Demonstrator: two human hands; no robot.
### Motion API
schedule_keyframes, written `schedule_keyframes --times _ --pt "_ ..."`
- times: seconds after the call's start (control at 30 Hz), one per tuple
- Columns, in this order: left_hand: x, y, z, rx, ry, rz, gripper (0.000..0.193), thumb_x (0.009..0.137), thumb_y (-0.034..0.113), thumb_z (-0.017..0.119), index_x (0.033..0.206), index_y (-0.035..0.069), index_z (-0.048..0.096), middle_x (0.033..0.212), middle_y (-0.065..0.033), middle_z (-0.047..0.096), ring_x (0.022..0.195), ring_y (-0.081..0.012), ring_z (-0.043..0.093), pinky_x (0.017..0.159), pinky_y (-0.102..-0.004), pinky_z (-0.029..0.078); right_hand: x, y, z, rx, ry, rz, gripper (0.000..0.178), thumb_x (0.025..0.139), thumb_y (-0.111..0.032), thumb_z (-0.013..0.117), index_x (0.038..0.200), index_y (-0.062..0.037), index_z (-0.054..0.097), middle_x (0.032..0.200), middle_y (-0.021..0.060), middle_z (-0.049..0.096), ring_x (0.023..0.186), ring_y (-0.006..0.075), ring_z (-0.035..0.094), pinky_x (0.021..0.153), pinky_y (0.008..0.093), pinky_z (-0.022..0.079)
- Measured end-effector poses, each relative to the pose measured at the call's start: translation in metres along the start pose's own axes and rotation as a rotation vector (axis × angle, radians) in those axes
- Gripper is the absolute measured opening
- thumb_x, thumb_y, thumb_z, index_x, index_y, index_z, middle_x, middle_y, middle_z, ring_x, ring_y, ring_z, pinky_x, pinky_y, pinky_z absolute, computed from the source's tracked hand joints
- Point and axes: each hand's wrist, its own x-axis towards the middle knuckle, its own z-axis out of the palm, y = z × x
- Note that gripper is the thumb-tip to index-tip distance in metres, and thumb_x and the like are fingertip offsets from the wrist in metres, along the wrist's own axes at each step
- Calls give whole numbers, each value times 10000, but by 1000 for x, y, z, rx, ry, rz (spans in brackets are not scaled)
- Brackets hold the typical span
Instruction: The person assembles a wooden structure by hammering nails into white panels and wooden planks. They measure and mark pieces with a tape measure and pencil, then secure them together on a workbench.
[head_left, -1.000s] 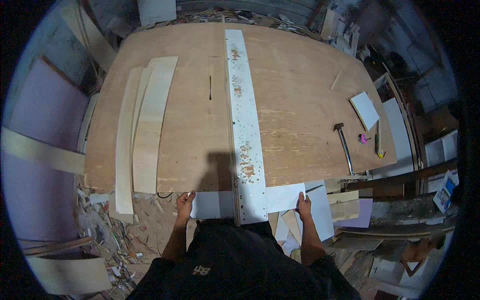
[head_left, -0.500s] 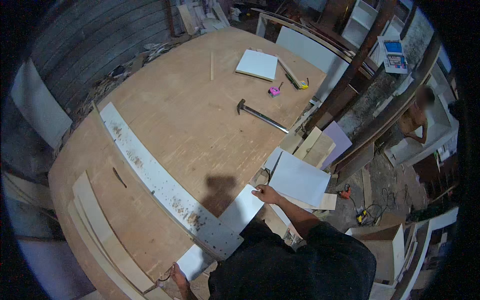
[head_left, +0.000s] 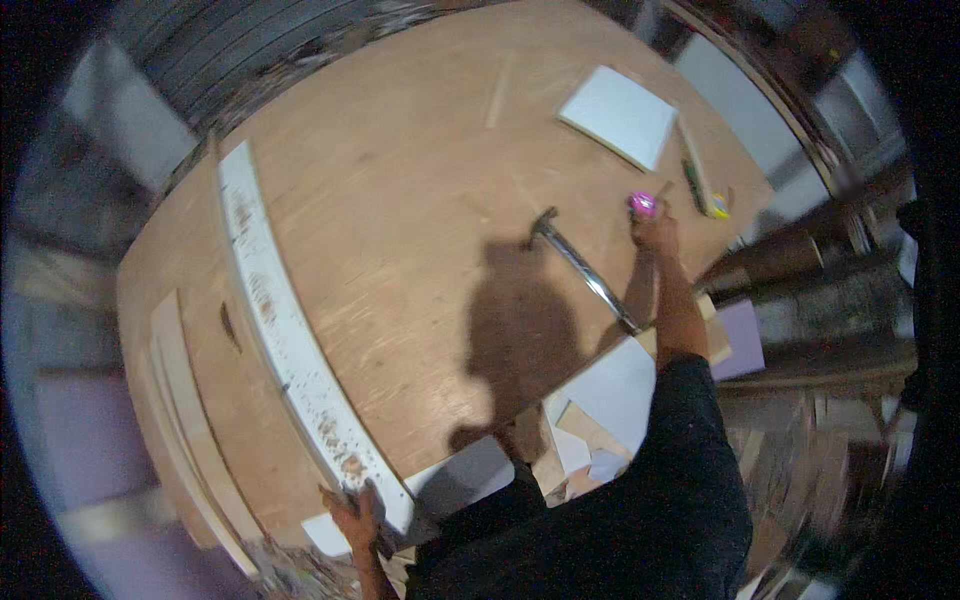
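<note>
My right hand [head_left: 657, 236] reaches far out over the plywood table, its fingers closed on a pink tape measure [head_left: 643, 205]. Just left of it lies a claw hammer [head_left: 585, 270], head pointing away from me. My left hand [head_left: 352, 520] rests with fingers apart at the near end of a long, dirt-speckled white board [head_left: 265, 290] and the thin wood strip along its left edge. Beneath that end a shorter white board [head_left: 465, 478] lies crosswise, sticking out on both sides. Motion blur softens both hands.
A square white panel [head_left: 618, 115] lies at the far right, near a yellow tape measure [head_left: 720, 205]. Curved pale wood strips [head_left: 190, 420] lie along the table's left side. White and wooden offcuts [head_left: 610, 400] are piled beside the table's right edge, with a lilac panel [head_left: 738, 340] beyond.
My right hand has left the short white board and reached forward to the pink tape measure. My left hand has shifted onto the long board's near end. The view has swung and moved closer.
</note>
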Motion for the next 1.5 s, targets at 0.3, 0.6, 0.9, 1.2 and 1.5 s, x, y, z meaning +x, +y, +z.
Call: schedule_keyframes --times 0.3,0.6,0.9,1.2,1.5 --pt "48 72 -18 155 -124 -395 1077 780 361 833 1544 -78 214 1355 -350 504 1237 -496 541 1044 -525 469 10 5 42 182 -28 -457 566 958 -475 639 1346 -68 571 1163 225 697 1081 435 651 937 522 506" --pt "46 96 -68 -94 -39 123 1102 828 471 821 1593 -36 211 1572 -377 293 1473 -526 292 1217 -539 275 -324 -139 -36 678 -590 -831 395 1025 -231 572 1373 -48 615 1300 137 666 1195 293 615 1062 411 468" --pt "-57 -34 -120 -681 -907 100 921 880 420 782 1585 33 335 1506 -241 501 1380 -359 505 1139 -424 423 -740 -206 -126 80 -1623 -1412 452 832 -191 802 1257 -78 698 1099 120 765 999 257 734 900 402 582" --pt "-84 -120 -191 -242 -766 335 518 989 380 636 1404 80 559 1355 -239 621 1200 -358 642 995 -450 524 -845 -239 -142 247 -1631 -1046 235 911 -143 754 1114 -34 708 1134 130 737 1048 244 699 935 393 556" --pt "32 -229 -296 -104 -540 -46 246 912 225 683 1095 75 749 939 -178 749 866 -309 732 802 -422 560 -671 -274 -118 1062 -1162 -468 208 865 45 620 1031 -74 577 876 10 643 736 90 602 644 259 513"
